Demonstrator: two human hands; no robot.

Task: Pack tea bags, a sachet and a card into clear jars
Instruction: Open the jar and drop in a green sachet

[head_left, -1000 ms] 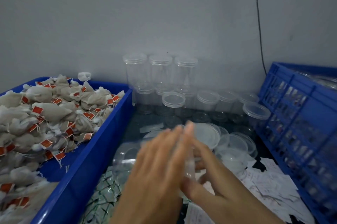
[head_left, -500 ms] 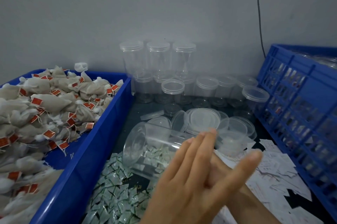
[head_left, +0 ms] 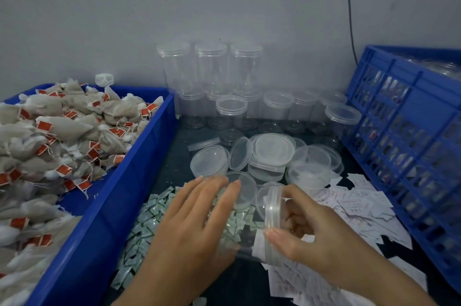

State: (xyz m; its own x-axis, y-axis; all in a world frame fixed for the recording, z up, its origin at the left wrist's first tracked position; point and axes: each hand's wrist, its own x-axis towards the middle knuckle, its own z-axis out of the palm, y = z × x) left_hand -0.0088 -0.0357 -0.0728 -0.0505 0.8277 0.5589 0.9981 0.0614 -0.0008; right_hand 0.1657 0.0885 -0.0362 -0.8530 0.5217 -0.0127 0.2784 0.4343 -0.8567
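Clear cylindrical jar (head_left: 245, 229) lies sideways, left hand (head_left: 189, 221) curled round it, right hand (head_left: 311, 238) grip pinching its ribbed rim.

We are facing a plain grey wall (head_left: 174, 6), which is rising from the far edge of a dark worktop (head_left: 179, 153). A thin black cable (head_left: 349, 6) is hanging down the wall toward the far right corner. Soft, even light is falling across it.
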